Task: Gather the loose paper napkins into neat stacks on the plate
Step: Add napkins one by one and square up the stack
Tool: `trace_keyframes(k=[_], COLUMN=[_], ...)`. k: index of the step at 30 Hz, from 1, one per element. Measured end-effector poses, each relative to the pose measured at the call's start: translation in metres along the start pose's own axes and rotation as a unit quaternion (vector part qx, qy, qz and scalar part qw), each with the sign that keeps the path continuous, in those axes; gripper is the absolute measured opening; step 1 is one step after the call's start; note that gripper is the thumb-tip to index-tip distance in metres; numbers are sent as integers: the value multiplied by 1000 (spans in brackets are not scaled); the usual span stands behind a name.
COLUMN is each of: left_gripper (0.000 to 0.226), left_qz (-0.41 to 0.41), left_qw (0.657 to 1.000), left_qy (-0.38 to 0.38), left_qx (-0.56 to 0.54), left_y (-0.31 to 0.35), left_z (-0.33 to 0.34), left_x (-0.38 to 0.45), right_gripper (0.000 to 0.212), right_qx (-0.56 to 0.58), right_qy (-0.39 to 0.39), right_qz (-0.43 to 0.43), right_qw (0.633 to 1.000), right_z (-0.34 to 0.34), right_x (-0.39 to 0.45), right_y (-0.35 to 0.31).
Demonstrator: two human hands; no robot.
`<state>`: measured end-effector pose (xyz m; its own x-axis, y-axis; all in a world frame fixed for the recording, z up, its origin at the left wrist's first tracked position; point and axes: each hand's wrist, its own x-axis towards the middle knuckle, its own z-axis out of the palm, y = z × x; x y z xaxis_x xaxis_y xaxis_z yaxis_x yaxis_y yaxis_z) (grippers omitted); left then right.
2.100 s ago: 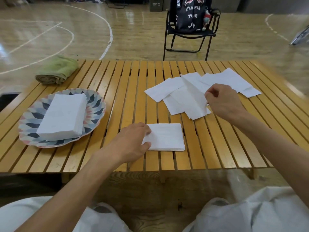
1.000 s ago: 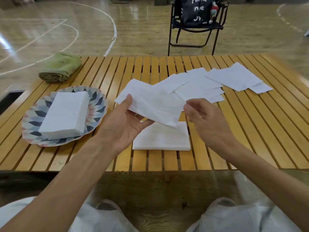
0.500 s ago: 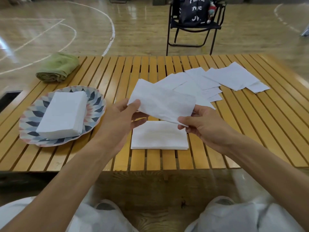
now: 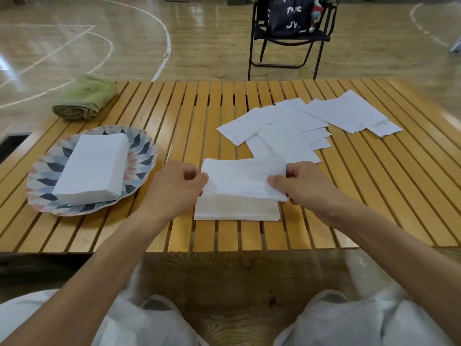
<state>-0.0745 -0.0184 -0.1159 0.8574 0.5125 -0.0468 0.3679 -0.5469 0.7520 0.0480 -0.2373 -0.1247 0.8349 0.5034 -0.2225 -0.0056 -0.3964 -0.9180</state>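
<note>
At the far left, a rolled green towel (image 4: 84,98) is lying on the slatted surface (image 4: 174,116), and just in front of it the plate (image 4: 143,148) is carrying one neat stack (image 4: 93,166) of napkins. Moving right, the left hand (image 4: 174,189) is pinching the left edge of a single napkin (image 4: 243,179) between thumb and fingers, and the right hand (image 4: 303,183) is pinching its right edge the same way, so both hands are closed on that one sheet. Two seconds ago the left hand was steadying the small pile (image 4: 237,208) near the front edge while the right hand was plucking a sheet from the scatter; since then the sheet has been passed between both hands, stretched flat and brought down, and it is now hovering just over that pile, its near edge seemingly touching or almost touching it. That suggests the person is squaring it up before laying it down, building a second stack beside the plate rather than on it. Further right, the loose napkins (image 4: 299,126) are overlapping in a spread toward the far right side, well apart from the plate. Judging by that spread, the task is only partly done: many sheets are waiting, and the growing pile is not yet on the plate.
</note>
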Motion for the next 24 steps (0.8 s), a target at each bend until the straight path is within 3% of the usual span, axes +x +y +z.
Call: trace_keyframes(k=[6, 10, 17, 24], left_gripper=[22, 24, 26, 24], left_qz=[-2, 1, 7, -10], left_qw=[986, 981, 977, 967], left_qy=[-61, -67, -68, -57], left_qx=[153, 183, 200, 249], left_y=[-9, -9, -7, -10], left_z=[2, 2, -1, 3], left_x=[0, -2, -3, -2], right_gripper=[3, 23, 37, 32], right_qx=[-174, -259, -279, -327], right_qy=[34, 51, 49, 35], right_qz=[-25, -29, -23, -23], right_qw=[984, 964, 959, 944], right_z=[4, 5, 8, 12], right_x=[4, 7, 10, 9], right_y=[10, 14, 15, 18])
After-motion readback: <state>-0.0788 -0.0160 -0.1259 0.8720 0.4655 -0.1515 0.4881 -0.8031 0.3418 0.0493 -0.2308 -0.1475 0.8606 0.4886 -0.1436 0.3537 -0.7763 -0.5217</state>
